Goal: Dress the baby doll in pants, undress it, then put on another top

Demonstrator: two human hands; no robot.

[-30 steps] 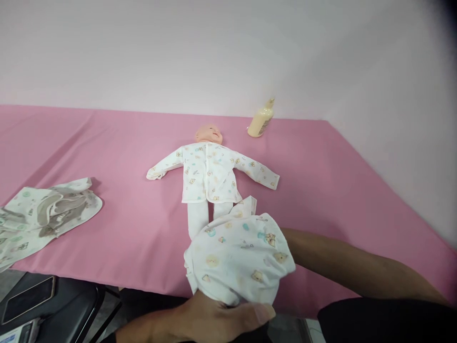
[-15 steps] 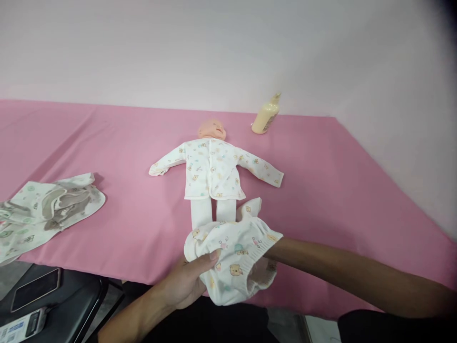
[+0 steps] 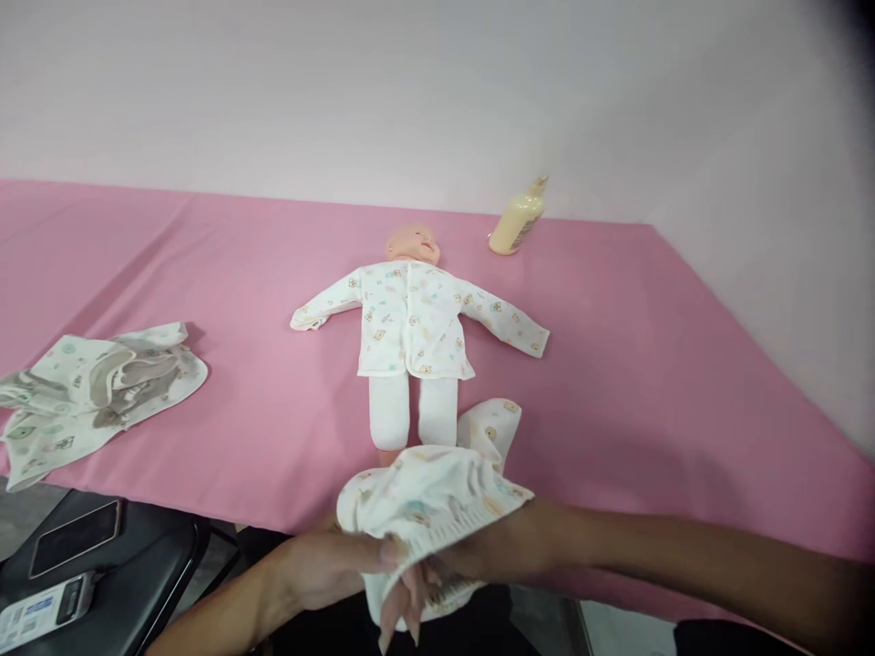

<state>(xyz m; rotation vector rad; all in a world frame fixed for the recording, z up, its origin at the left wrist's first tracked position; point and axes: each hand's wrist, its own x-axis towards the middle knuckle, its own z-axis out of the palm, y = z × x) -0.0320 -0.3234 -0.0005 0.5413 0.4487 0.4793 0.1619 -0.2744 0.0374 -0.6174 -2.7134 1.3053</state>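
My left hand [image 3: 318, 567] pinches the ribbed waistband of white baby pants [image 3: 420, 492] with a printed animal pattern, its thumb on the outside. My right hand [image 3: 482, 547] reaches into the waist opening from the right and is partly covered by the cloth. Blurred fingers show below the waistband, but I cannot tell whose hand they belong to. One pant leg lies toward the doll's feet, on the right. Beyond the pants, a baby doll [image 3: 414, 244] lies on its back, wearing a printed white baby jacket [image 3: 416, 319]. White cloth covers its upper legs.
A pink cloth [image 3: 615, 364] covers the table. A cream pump bottle [image 3: 518, 225] stands tilted-looking near the wall. Crumpled printed baby clothing [image 3: 102, 392] lies at the left edge. Below it, a black chair [image 3: 137, 565] holds a phone [image 3: 77, 539] and a white device [image 3: 45, 610].
Both hands and the pants have moved lower, toward me. My left hand has shifted from the side of the pants to the waistband. My right hand has drawn back toward the opening.
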